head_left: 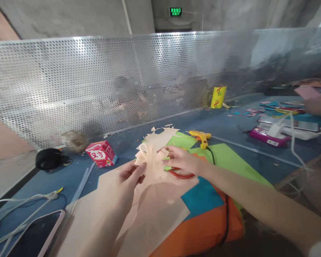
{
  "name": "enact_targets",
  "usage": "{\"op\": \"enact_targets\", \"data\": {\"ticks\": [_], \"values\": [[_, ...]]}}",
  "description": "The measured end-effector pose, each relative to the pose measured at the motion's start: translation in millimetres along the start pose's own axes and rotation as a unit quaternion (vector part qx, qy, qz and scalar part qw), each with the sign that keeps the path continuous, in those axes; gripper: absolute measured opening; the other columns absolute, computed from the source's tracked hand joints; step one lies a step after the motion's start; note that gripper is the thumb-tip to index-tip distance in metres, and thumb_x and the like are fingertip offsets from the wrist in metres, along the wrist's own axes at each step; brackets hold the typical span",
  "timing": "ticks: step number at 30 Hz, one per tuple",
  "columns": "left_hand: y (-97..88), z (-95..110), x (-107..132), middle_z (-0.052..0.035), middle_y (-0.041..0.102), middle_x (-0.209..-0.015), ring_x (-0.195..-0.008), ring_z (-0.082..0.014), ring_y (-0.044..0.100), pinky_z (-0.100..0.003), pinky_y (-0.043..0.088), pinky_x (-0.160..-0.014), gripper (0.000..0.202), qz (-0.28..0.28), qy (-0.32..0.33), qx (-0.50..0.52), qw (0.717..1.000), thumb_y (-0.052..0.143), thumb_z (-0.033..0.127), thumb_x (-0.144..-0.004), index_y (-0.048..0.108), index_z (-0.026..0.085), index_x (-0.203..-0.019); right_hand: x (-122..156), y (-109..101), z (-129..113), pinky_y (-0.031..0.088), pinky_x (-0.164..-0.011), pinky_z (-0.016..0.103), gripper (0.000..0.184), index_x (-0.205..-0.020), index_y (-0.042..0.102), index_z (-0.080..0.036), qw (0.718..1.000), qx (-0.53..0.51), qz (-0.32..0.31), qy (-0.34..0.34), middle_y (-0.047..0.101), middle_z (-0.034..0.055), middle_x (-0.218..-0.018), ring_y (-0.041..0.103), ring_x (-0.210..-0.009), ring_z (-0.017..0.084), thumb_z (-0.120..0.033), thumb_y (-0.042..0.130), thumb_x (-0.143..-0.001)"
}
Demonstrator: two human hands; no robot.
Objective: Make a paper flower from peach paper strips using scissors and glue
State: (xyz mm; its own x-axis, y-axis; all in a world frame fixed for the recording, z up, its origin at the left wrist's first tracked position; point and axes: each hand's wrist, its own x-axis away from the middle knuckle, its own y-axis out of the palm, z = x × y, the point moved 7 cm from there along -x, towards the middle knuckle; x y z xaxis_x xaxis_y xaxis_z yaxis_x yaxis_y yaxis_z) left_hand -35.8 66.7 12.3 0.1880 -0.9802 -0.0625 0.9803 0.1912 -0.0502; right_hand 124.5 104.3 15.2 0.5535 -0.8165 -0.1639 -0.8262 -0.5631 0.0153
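My left hand (125, 178) pinches the lower left edge of a peach paper cut-out (151, 160) shaped like a flower with several petals. From the right, my right hand (182, 160) pinches one of its petals with thumb and fingers. Both hands hold the cut-out above a stack of coloured sheets: peach sheets (149, 214), a blue one (203, 196), an orange one (203, 228) and green ones (227, 157). Red-handled scissors (180, 175) lie under my right hand. A yellow glue gun (202, 137) lies just beyond the sheets, its black cord running toward me.
A red carton (101, 153), a black round object (48, 159) and clear glue sticks (81, 184) lie at left. A phone (34, 235) and white cables sit at the near left. A perforated metal screen (96, 82) backs the table. At right are a yellow can (218, 97), a power strip (267, 137) and another person's hand (319, 105).
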Motion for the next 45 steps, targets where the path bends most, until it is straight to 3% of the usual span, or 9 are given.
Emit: {"op": "enact_targets", "data": {"ticks": [2,6,11,17,22,28,32,39,45], "values": [[3.9,3,2,0.0047,0.047,-0.051,-0.050,-0.0073,0.042,-0.021,0.038,-0.053,0.022,-0.017,0.003,-0.012,1.000,0.067,0.036,-0.063,0.058,0.018,-0.055,0,-4,-4,0.043,-0.058,0.021,0.034,-0.099,0.050,-0.018,1.000,0.007,0.022,-0.017,0.054,0.0007,-0.080,0.053,-0.068,0.009,-0.028,0.065,-0.070],[12.9,13,8,0.0037,0.049,-0.048,-0.048,-0.0090,0.043,-0.023,0.040,-0.054,0.021,-0.038,0.006,-0.055,0.998,0.066,0.037,-0.061,0.059,0.018,-0.054,1,-1,-3,0.037,-0.048,0.018,0.019,-0.082,0.055,-0.017,0.999,0.037,-0.004,-0.019,0.047,-0.0048,-0.062,0.046,-0.055,0.006,-0.025,0.066,-0.068],[23.4,26,15,0.0000,0.057,-0.048,-0.050,-0.0143,0.050,-0.025,0.040,-0.050,0.019,-0.060,0.036,-0.142,0.987,0.065,0.037,-0.058,0.065,0.018,-0.061,0,7,6,0.040,-0.051,0.018,0.019,-0.070,0.055,-0.016,0.999,-0.010,-0.035,0.004,0.053,-0.0040,-0.062,0.051,-0.056,0.006,-0.021,0.071,-0.061],[16.0,22,12,-0.0024,0.061,-0.058,-0.058,-0.0155,0.054,-0.025,0.043,-0.054,0.032,-0.054,0.045,-0.163,0.984,0.056,0.047,-0.068,0.064,0.018,-0.058,1,5,9,0.034,-0.042,0.016,0.029,-0.063,0.049,-0.016,0.999,0.035,-0.022,0.028,0.052,-0.0062,-0.053,0.046,-0.046,0.004,-0.025,0.075,-0.057],[4.5,14,6,-0.0002,0.057,-0.060,-0.053,-0.0119,0.049,-0.023,0.042,-0.052,0.029,-0.017,0.027,-0.110,0.993,0.058,0.046,-0.068,0.064,0.018,-0.066,4,12,9,0.039,-0.049,0.018,0.027,-0.070,0.052,-0.015,0.996,0.047,-0.065,0.040,0.057,-0.0034,-0.060,0.052,-0.052,0.007,-0.031,0.072,-0.062],[4.5,-7,1,0.0015,0.054,-0.062,-0.057,-0.0085,0.049,-0.020,0.043,-0.055,0.022,-0.071,-0.063,-0.011,0.995,0.069,0.038,-0.062,0.063,0.017,-0.062,7,13,7,0.031,-0.042,0.017,0.026,-0.067,0.050,-0.016,0.996,0.043,-0.066,0.031,0.054,-0.0057,-0.054,0.043,-0.044,0.004,-0.031,0.072,-0.063],[6.7,-12,1,0.0035,0.051,-0.058,-0.057,-0.0067,0.050,-0.016,0.043,-0.055,0.021,-0.082,-0.109,0.085,0.987,0.071,0.036,-0.061,0.063,0.017,-0.059,5,8,1,0.035,-0.046,0.016,0.024,-0.065,0.054,-0.015,0.999,0.042,-0.030,0.006,0.055,-0.0053,-0.056,0.048,-0.050,0.005,-0.024,0.075,-0.058],[-1.4,-6,-3,0.0042,0.054,-0.057,-0.051,-0.0062,0.048,-0.018,0.039,-0.052,0.020,-0.059,-0.017,-0.002,0.998,0.069,0.038,-0.063,0.064,0.019,-0.062,2,8,2,0.038,-0.050,0.016,0.021,-0.063,0.055,-0.015,0.999,0.005,-0.033,0.007,0.059,-0.0038,-0.059,0.052,-0.054,0.005,-0.021,0.075,-0.058],[-3.0,-2,-2,0.0031,0.053,-0.052,-0.048,-0.0065,0.047,-0.020,0.035,-0.049,0.024,-0.041,0.007,-0.042,0.998,0.069,0.040,-0.062,0.063,0.017,-0.057,2,1,5,0.028,-0.041,0.015,0.025,-0.059,0.051,-0.014,0.998,0.059,0.005,0.028,0.044,-0.0087,-0.046,0.036,-0.042,0.002,-0.026,0.074,-0.060]]}}
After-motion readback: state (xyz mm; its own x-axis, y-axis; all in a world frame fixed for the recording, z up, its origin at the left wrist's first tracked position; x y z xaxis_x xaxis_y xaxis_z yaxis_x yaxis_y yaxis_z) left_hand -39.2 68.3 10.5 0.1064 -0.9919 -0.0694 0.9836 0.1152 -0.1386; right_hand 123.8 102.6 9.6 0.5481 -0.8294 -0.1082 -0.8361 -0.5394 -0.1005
